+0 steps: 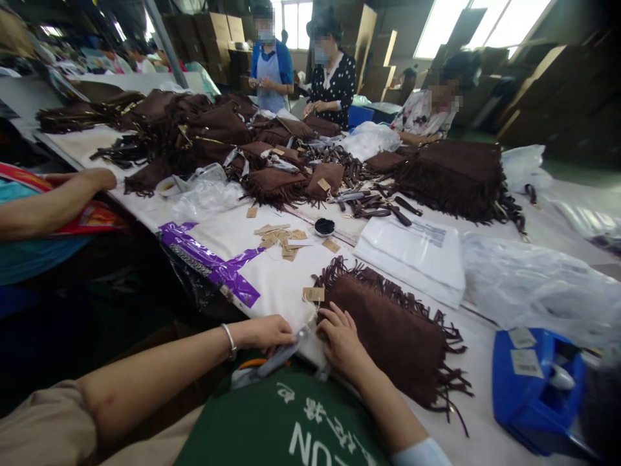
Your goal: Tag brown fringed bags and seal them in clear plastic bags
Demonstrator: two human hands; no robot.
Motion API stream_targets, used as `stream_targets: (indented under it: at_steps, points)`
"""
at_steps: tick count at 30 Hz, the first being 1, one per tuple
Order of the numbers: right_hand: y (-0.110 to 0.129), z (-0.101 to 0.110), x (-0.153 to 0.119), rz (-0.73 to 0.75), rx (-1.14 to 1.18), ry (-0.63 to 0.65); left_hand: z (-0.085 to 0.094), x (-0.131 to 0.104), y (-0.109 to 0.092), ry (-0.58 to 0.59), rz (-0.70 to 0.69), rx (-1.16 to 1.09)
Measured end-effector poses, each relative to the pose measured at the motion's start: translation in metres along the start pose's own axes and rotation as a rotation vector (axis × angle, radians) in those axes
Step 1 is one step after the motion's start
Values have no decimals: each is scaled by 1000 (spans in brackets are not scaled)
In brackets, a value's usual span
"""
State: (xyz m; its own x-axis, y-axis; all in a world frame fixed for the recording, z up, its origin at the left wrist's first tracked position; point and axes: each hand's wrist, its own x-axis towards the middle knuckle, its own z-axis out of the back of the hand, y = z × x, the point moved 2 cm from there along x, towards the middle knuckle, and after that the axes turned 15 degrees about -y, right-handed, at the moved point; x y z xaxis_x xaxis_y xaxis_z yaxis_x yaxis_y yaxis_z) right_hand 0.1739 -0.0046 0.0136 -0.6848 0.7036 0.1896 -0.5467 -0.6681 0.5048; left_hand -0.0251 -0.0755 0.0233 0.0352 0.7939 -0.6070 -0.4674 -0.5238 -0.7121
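Observation:
A brown fringed bag lies flat on the table in front of me, fringe toward the far and right sides. My right hand rests at its near left corner with fingers bent over the edge; the thumb is hidden. A tan paper tag on a white string lies by that corner. My left hand, just left of the bag, is closed on a strip wrapped in clear plastic. This strip runs down over my green apron. What is inside the wrapping is hard to make out.
Loose tags and a small dish of black material lie beyond. Brown bags pile up farther back. White plastic sleeves and a blue tape dispenser are on the right. Purple tape marks the left edge. Several people work around the table.

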Motion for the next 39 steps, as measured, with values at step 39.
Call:
stream_targets:
  at_steps: [39]
  points:
    - [-23, -19, -34, 23, -251, -80, 28, 58, -25, -664, -426, 56]
